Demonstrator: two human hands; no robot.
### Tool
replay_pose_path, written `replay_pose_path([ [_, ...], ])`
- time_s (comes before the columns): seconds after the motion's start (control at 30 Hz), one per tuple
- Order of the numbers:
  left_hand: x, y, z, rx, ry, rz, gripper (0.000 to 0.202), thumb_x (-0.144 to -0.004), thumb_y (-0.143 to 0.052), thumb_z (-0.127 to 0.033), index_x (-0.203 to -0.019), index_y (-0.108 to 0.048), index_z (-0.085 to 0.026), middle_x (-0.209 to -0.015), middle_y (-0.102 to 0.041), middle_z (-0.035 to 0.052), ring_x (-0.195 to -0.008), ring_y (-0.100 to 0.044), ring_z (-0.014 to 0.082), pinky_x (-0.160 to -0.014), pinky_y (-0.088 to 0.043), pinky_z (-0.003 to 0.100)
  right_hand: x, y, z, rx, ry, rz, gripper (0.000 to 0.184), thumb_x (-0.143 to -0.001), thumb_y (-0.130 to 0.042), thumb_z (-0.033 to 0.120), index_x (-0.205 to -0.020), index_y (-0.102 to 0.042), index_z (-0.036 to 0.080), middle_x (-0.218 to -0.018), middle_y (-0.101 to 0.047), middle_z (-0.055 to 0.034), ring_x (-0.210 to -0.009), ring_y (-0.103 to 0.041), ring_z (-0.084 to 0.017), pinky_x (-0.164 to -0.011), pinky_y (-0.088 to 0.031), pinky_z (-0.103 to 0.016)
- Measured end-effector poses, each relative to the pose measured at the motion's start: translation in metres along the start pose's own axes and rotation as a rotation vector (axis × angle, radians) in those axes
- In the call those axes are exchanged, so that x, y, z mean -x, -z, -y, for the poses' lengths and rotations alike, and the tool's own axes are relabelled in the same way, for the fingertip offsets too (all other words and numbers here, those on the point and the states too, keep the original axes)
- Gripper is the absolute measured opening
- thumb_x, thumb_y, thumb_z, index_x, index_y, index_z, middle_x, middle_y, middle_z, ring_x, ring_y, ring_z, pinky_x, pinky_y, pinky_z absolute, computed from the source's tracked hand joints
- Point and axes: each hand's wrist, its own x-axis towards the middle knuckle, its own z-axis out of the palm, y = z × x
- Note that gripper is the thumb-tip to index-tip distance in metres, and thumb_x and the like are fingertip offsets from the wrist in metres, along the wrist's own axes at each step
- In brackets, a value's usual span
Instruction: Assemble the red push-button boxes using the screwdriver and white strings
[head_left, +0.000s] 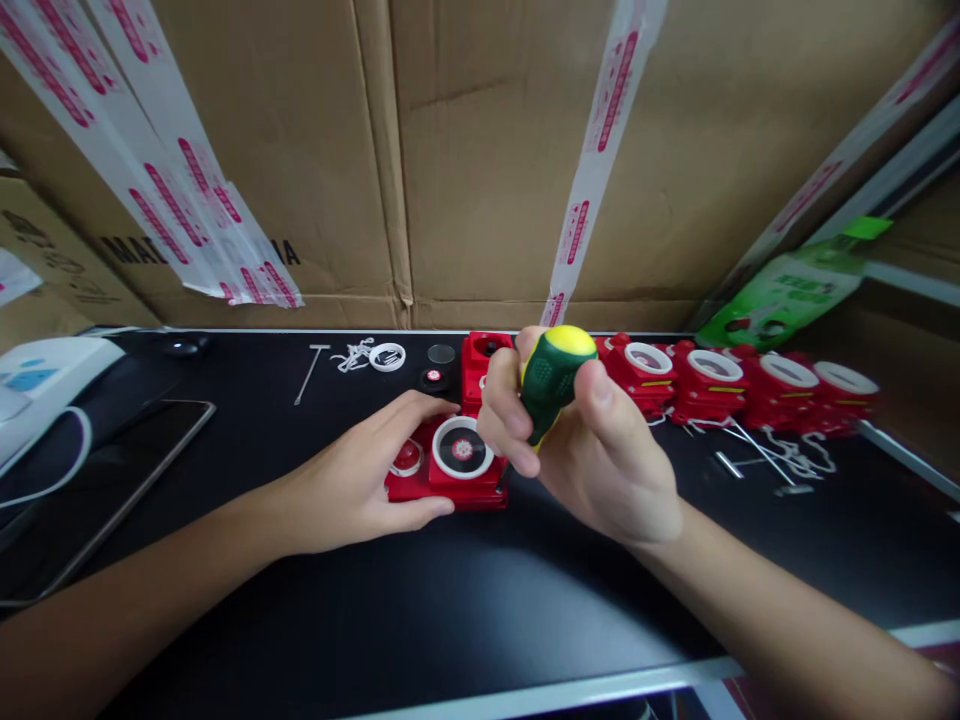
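Note:
In my right hand [600,440] is a screwdriver [555,375] with a green and yellow handle. My fingers wrap round the handle, and its tip points down toward the right edge of a red box [442,490]. Whether the tip touches a screw I cannot tell. The box lies on the black table, with a white ring around a black disc on top and a red dome at its left. Thumb below and fingers above, my left hand [367,470] grips the left side of this box. Just behind it stands another red box [480,362], partly hidden by my right hand.
Several red boxes with white rings [716,366] stand in a row at the right, near metal T-shaped rods [765,455] and white cords. A green bottle [795,290] leans behind them. Left are a loose white ring [387,357], a T-shaped rod [309,375] and a tablet-like device [120,480]. Cardboard [480,200] walls the back.

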Motion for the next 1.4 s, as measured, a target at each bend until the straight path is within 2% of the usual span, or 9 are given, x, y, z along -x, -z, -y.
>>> replay_pose_path([
  [0.23,-0.0004,0.0012,-0.0017,-0.002,0.000,0.016,0.062,-0.093,-0.079,-0.043,-0.144,-0.046,-0.033,-0.138,-0.061,0.0033,-0.123,-0.065,0.0245,-0.106,-0.053,0.037,-0.0001,-0.0007,-0.0015,-0.039,0.010,-0.034,0.032,-0.106,-0.059,0.054,-0.104,-0.060,0.022,-0.086,-0.055,0.0026,-0.060,-0.050,-0.008,-0.064,-0.043,-0.028],
  [0.33,-0.0002,0.0015,-0.0013,-0.008,0.003,0.018,0.063,-0.092,-0.080,-0.043,-0.145,-0.045,-0.033,-0.139,-0.061,0.0027,-0.124,-0.065,0.0242,-0.108,-0.052,0.037,0.0004,-0.0011,-0.0017,-0.025,-0.008,-0.043,0.037,-0.109,-0.052,0.056,-0.110,-0.065,0.022,-0.082,-0.053,0.0024,-0.057,-0.046,-0.009,-0.060,-0.041,-0.028],
  [0.5,-0.0005,0.0023,-0.0040,-0.041,0.022,0.018,0.064,-0.093,-0.080,-0.044,-0.146,-0.046,-0.032,-0.139,-0.061,0.0037,-0.123,-0.065,0.0251,-0.109,-0.052,0.038,-0.0010,-0.0024,0.0000,-0.039,-0.029,-0.041,0.047,-0.109,-0.046,0.062,-0.105,-0.068,0.021,-0.070,-0.049,0.0032,-0.052,-0.037,-0.011,-0.054,-0.037,-0.028],
  [0.57,-0.0004,0.0025,-0.0052,-0.053,0.031,0.020,0.065,-0.093,-0.079,-0.045,-0.147,-0.046,-0.031,-0.139,-0.061,0.0047,-0.122,-0.065,0.0257,-0.108,-0.053,0.038,-0.0017,-0.0022,0.0007,-0.041,-0.008,-0.030,0.045,-0.106,-0.050,0.064,-0.103,-0.066,0.023,-0.070,-0.050,0.0035,-0.052,-0.038,-0.011,-0.054,-0.037,-0.028],
  [0.7,0.0006,0.0025,-0.0054,-0.064,0.019,0.029,0.066,-0.093,-0.079,-0.044,-0.148,-0.045,-0.031,-0.139,-0.060,0.0054,-0.123,-0.064,0.0259,-0.109,-0.052,0.039,-0.0007,-0.0009,0.0004,-0.035,0.009,-0.025,0.034,-0.104,-0.060,0.057,-0.097,-0.059,0.024,-0.077,-0.053,0.0038,-0.055,-0.043,-0.009,-0.059,-0.040,-0.026],
  [0.9,0.0009,0.0025,-0.0049,-0.061,0.002,0.029,0.065,-0.094,-0.078,-0.044,-0.148,-0.046,-0.031,-0.140,-0.060,0.0043,-0.124,-0.064,0.0251,-0.110,-0.052,0.038,0.0005,-0.0025,0.0006,-0.008,0.002,-0.072,0.037,-0.105,-0.058,0.060,-0.108,-0.064,0.023,-0.082,-0.053,0.0031,-0.055,-0.046,-0.008,-0.061,-0.046,-0.028],
  [1.1,-0.0001,0.0032,-0.0084,-0.067,0.028,0.023,0.059,-0.094,-0.078,-0.041,-0.144,-0.048,-0.032,-0.137,-0.061,0.0029,-0.122,-0.065,0.0246,-0.108,-0.053,0.037,-0.0001,-0.0011,-0.0011,-0.027,-0.042,-0.032,0.045,-0.109,-0.047,0.061,-0.109,-0.067,0.021,-0.071,-0.051,0.0033,-0.053,-0.040,-0.010,-0.054,-0.039,-0.026],
  [1.23,0.0013,0.0029,-0.0058,-0.070,0.017,0.025,0.062,-0.094,-0.077,-0.043,-0.147,-0.045,-0.033,-0.140,-0.060,0.0037,-0.124,-0.064,0.0260,-0.109,-0.053,0.038,-0.0002,0.0002,-0.0029,-0.026,-0.006,-0.001,0.048,-0.110,-0.040,0.062,-0.110,-0.067,0.022,-0.069,-0.050,0.0038,-0.051,-0.037,-0.010,-0.055,-0.037,-0.027],
  [1.4,0.0017,0.0027,-0.0041,-0.072,0.011,0.028,0.062,-0.095,-0.077,-0.043,-0.148,-0.045,-0.033,-0.139,-0.060,0.0045,-0.123,-0.064,0.0265,-0.108,-0.054,0.040,-0.0017,-0.0004,-0.0026,-0.042,0.040,0.026,0.040,-0.110,-0.046,0.060,-0.109,-0.063,0.024,-0.070,-0.047,0.0060,-0.051,-0.033,-0.008,-0.055,-0.033,-0.025],
])
